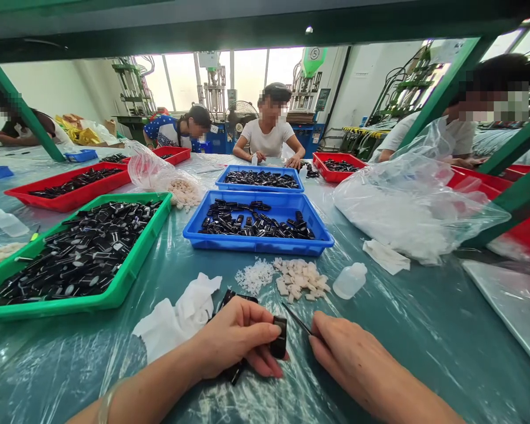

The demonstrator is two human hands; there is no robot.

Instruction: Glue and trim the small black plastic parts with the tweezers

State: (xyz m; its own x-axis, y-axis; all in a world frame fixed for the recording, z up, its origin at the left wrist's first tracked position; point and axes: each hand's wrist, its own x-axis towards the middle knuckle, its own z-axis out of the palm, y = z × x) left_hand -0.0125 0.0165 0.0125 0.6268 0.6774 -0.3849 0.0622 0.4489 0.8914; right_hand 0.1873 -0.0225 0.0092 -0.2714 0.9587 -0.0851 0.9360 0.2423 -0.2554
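My left hand [236, 341] is closed around a small black plastic part [280, 337], pinched between thumb and fingers, with more black parts [233, 373] lying under the hand. My right hand [351, 359] grips thin metal tweezers [297, 318] whose tip points toward the black part. Just beyond my hands lie a heap of tiny white pieces [255, 275] and a heap of small beige pieces [301, 278]. A crumpled white cloth [179, 318] lies left of my left hand. A small white squeeze bottle [350, 280] lies to the right of the heaps.
A green tray [128, 275] and two blue trays [258, 244] of black parts stand ahead, red trays [70, 200] farther off. A large clear plastic bag [406, 206] lies on the right. Several other people sit around the plastic-covered table. Green frame legs slant at both sides.
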